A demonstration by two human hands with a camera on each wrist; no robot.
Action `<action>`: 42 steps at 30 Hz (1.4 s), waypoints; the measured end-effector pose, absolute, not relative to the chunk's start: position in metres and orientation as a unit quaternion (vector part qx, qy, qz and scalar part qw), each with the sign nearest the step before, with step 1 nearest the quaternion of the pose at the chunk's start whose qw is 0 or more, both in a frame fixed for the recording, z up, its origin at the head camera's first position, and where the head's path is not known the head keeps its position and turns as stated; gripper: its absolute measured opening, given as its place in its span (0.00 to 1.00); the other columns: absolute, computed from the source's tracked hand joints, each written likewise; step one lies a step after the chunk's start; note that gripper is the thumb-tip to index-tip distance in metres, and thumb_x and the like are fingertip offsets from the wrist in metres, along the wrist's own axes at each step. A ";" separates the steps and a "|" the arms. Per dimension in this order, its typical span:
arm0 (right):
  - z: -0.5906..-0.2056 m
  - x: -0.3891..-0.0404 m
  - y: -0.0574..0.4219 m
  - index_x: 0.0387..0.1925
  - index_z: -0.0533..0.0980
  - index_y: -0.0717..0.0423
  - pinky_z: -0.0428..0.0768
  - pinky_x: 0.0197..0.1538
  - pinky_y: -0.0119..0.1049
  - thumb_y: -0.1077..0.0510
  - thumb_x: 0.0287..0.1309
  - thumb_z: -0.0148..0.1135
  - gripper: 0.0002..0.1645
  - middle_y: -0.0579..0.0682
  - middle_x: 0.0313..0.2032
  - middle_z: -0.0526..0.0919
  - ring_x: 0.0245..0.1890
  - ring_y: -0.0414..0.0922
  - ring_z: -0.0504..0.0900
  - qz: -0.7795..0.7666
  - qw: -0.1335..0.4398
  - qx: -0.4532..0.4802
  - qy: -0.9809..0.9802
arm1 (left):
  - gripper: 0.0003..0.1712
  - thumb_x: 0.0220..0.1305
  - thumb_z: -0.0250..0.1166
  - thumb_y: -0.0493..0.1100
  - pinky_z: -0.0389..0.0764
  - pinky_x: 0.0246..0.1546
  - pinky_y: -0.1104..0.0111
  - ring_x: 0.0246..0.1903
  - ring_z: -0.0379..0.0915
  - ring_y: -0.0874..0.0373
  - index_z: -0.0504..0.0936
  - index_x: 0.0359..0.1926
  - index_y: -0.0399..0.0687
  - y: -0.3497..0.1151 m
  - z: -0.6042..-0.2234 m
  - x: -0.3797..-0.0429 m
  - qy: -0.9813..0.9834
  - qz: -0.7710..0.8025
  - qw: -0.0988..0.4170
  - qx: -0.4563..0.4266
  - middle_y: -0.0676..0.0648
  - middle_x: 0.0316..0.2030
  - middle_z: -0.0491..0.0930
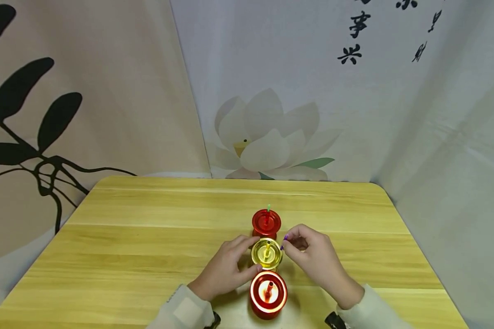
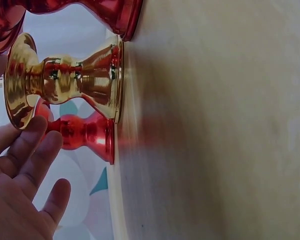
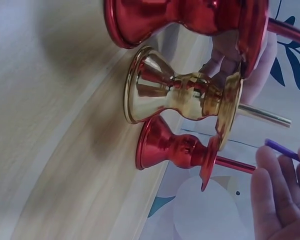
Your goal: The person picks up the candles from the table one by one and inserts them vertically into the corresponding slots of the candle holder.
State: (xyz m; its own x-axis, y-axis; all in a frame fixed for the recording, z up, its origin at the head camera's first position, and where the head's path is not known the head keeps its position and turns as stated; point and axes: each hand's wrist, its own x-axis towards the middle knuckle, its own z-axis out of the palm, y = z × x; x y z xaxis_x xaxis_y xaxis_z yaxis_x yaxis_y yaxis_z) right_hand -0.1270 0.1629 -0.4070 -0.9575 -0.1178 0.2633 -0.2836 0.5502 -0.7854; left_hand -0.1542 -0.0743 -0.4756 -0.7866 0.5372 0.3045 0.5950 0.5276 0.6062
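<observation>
Three shiny candlesticks stand in a line: a red one (image 1: pixel 261 297) nearest me, a gold one (image 1: pixel 274 259) in the middle and another red one (image 1: pixel 260 223) at the back. Each has a thin upright tube rising from its dish. A short green stick (image 1: pixel 269 208) pokes up from the far one. My left hand (image 1: pixel 226 267) holds the gold candlestick by its dish rim, thumb at the near side and fingertips at the far side. Just right of that dish, my right hand (image 1: pixel 317 256) pinches a small purple stick (image 3: pixel 282 149) between thumb and fingers, apart from the gold tube.
The candlesticks stand on a wooden table (image 1: pixel 148 228) with light grain. Behind it hangs a pale cloth backdrop (image 1: pixel 284 55) printed with a lotus, dark leaves and black characters. Dark straps show at both sleeve cuffs.
</observation>
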 end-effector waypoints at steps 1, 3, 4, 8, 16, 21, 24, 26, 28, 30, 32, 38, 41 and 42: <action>-0.407 -0.127 0.162 0.32 0.80 0.49 0.83 0.34 0.32 0.65 0.57 0.69 0.07 0.36 0.28 0.83 0.28 0.34 0.81 0.460 0.092 0.114 -0.876 | 0.36 0.63 0.69 0.57 0.74 0.58 0.53 0.55 0.73 0.61 0.71 0.70 0.56 -0.074 -0.475 -0.154 -0.873 -0.362 0.041 -0.325 0.61 0.57 0.76; -0.406 -0.128 0.161 0.32 0.80 0.49 0.83 0.34 0.32 0.65 0.56 0.70 0.08 0.37 0.29 0.83 0.28 0.34 0.82 0.459 0.097 0.116 -0.875 | 0.36 0.63 0.70 0.56 0.74 0.58 0.53 0.55 0.73 0.61 0.72 0.70 0.56 -0.075 -0.475 -0.154 -0.872 -0.364 0.043 -0.326 0.60 0.57 0.77; -0.405 -0.128 0.160 0.32 0.80 0.49 0.83 0.34 0.32 0.65 0.56 0.70 0.08 0.37 0.29 0.83 0.28 0.35 0.82 0.460 0.099 0.116 -0.875 | 0.36 0.62 0.70 0.56 0.74 0.58 0.53 0.55 0.73 0.61 0.72 0.70 0.56 -0.075 -0.475 -0.155 -0.871 -0.364 0.044 -0.326 0.60 0.57 0.77; -0.403 -0.129 0.157 0.32 0.80 0.50 0.83 0.34 0.31 0.66 0.56 0.70 0.08 0.39 0.29 0.83 0.28 0.35 0.81 0.463 0.101 0.116 -0.873 | 0.36 0.62 0.70 0.55 0.74 0.58 0.53 0.55 0.73 0.60 0.72 0.70 0.55 -0.075 -0.474 -0.155 -0.872 -0.365 0.042 -0.325 0.60 0.57 0.77; -0.401 -0.130 0.153 0.32 0.80 0.49 0.83 0.34 0.31 0.66 0.56 0.70 0.09 0.39 0.29 0.83 0.28 0.35 0.81 0.465 0.112 0.118 -0.870 | 0.37 0.63 0.69 0.56 0.74 0.58 0.54 0.55 0.73 0.59 0.71 0.70 0.53 -0.074 -0.475 -0.154 -0.873 -0.358 0.041 -0.327 0.59 0.56 0.77; -0.400 -0.130 0.151 0.32 0.81 0.50 0.82 0.34 0.31 0.65 0.57 0.70 0.07 0.40 0.30 0.83 0.28 0.35 0.81 0.469 0.109 0.118 -0.869 | 0.36 0.63 0.69 0.56 0.74 0.58 0.53 0.55 0.73 0.59 0.71 0.70 0.54 -0.074 -0.474 -0.153 -0.876 -0.358 0.037 -0.322 0.60 0.56 0.77; -0.399 -0.130 0.150 0.32 0.81 0.50 0.83 0.34 0.31 0.65 0.57 0.70 0.07 0.40 0.30 0.84 0.29 0.36 0.82 0.474 0.111 0.119 -0.865 | 0.36 0.64 0.68 0.57 0.74 0.58 0.52 0.55 0.73 0.59 0.71 0.70 0.54 -0.074 -0.475 -0.153 -0.876 -0.358 0.034 -0.321 0.60 0.56 0.76; -0.398 -0.130 0.149 0.32 0.81 0.50 0.83 0.35 0.31 0.66 0.57 0.70 0.08 0.40 0.30 0.84 0.30 0.36 0.83 0.478 0.115 0.120 -0.862 | 0.36 0.64 0.68 0.57 0.74 0.58 0.52 0.55 0.73 0.58 0.71 0.70 0.55 -0.074 -0.475 -0.153 -0.876 -0.358 0.034 -0.322 0.60 0.57 0.76; -0.397 -0.130 0.148 0.32 0.81 0.50 0.84 0.36 0.31 0.66 0.57 0.70 0.08 0.41 0.31 0.84 0.30 0.36 0.83 0.482 0.120 0.124 -0.859 | 0.36 0.64 0.68 0.57 0.75 0.58 0.52 0.56 0.73 0.58 0.71 0.70 0.55 -0.074 -0.475 -0.153 -0.876 -0.357 0.036 -0.323 0.60 0.58 0.76; -0.396 -0.131 0.146 0.32 0.81 0.49 0.85 0.36 0.32 0.66 0.56 0.70 0.09 0.41 0.31 0.84 0.31 0.36 0.84 0.482 0.124 0.130 -0.857 | 0.36 0.64 0.68 0.57 0.75 0.58 0.52 0.56 0.73 0.59 0.71 0.70 0.55 -0.074 -0.475 -0.153 -0.875 -0.358 0.037 -0.323 0.60 0.58 0.76; -0.395 -0.131 0.145 0.32 0.81 0.49 0.85 0.37 0.32 0.66 0.56 0.70 0.09 0.41 0.32 0.84 0.32 0.36 0.84 0.482 0.128 0.137 -0.856 | 0.36 0.63 0.69 0.57 0.75 0.58 0.53 0.55 0.73 0.59 0.71 0.70 0.55 -0.074 -0.475 -0.153 -0.875 -0.358 0.036 -0.323 0.60 0.57 0.76; -0.395 -0.132 0.144 0.32 0.80 0.49 0.85 0.38 0.31 0.67 0.56 0.70 0.09 0.41 0.32 0.84 0.33 0.37 0.84 0.474 0.141 0.148 -0.857 | 0.37 0.64 0.68 0.57 0.75 0.58 0.53 0.55 0.73 0.58 0.71 0.70 0.54 -0.074 -0.475 -0.153 -0.879 -0.351 0.034 -0.322 0.59 0.58 0.76; -0.395 -0.131 0.144 0.33 0.80 0.49 0.85 0.39 0.32 0.68 0.56 0.70 0.10 0.40 0.32 0.84 0.33 0.37 0.84 0.473 0.143 0.151 -0.856 | 0.36 0.64 0.68 0.57 0.75 0.58 0.53 0.55 0.73 0.59 0.71 0.70 0.53 -0.074 -0.475 -0.153 -0.879 -0.349 0.034 -0.323 0.59 0.58 0.76; -0.394 -0.131 0.143 0.33 0.80 0.49 0.85 0.39 0.32 0.68 0.56 0.70 0.10 0.40 0.32 0.84 0.33 0.37 0.85 0.473 0.142 0.151 -0.856 | 0.36 0.64 0.68 0.57 0.75 0.57 0.53 0.55 0.73 0.60 0.71 0.70 0.53 -0.074 -0.475 -0.153 -0.878 -0.350 0.035 -0.324 0.59 0.57 0.76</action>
